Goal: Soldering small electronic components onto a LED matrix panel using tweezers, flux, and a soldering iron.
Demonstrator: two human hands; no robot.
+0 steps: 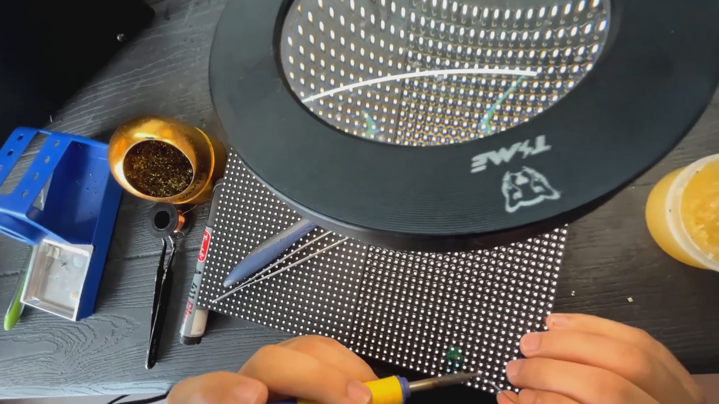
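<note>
Soldering iron [358, 397] in left hand [289, 388], tip (seemingly) touching LED panel [386, 292].

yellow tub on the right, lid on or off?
Off. The yellow tub stands upright with its mouth open, and the pale yellow lumpy paste inside shows straight from above. No lid for it is in view.

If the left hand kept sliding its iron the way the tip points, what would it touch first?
Probably the dotted LED panel, near its front edge: the left hand aims the soldering iron up and right, towards the right hand. Depth is unclear.
</note>
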